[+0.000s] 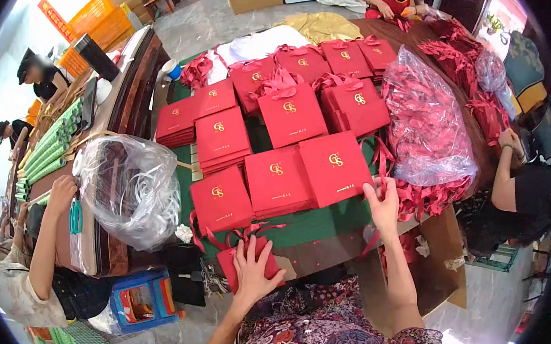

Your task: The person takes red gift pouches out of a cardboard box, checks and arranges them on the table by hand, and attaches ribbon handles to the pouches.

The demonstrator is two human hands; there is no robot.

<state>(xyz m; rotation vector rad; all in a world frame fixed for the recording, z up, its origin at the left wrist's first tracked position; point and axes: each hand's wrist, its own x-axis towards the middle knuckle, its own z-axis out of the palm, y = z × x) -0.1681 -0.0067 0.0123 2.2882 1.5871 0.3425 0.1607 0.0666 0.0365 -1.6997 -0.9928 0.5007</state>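
Note:
My left hand (255, 274) lies with spread fingers on a small red gift bag (226, 262) at the table's front edge. Red ribbon handles (245, 234) stick up behind it. My right hand (383, 207) is at the right corner of the top red gift bag (334, 166) on the front right stack, its bent fingers and thumb at the bag's edge; the exact grip is partly hidden. Beside it, a red ribbon (384, 157) hangs. Further stacks of red gift bags with gold lettering, such as the middle stack (278, 180) and left stack (221, 197), cover the green cloth.
A clear plastic sack of red ribbons (423, 118) lies on the right. Left stands another table with a clear plastic bag (130, 190), green rolls (51, 140) and teal scissors (76, 217). A cardboard box (442, 260) is below right. Other people work around both tables.

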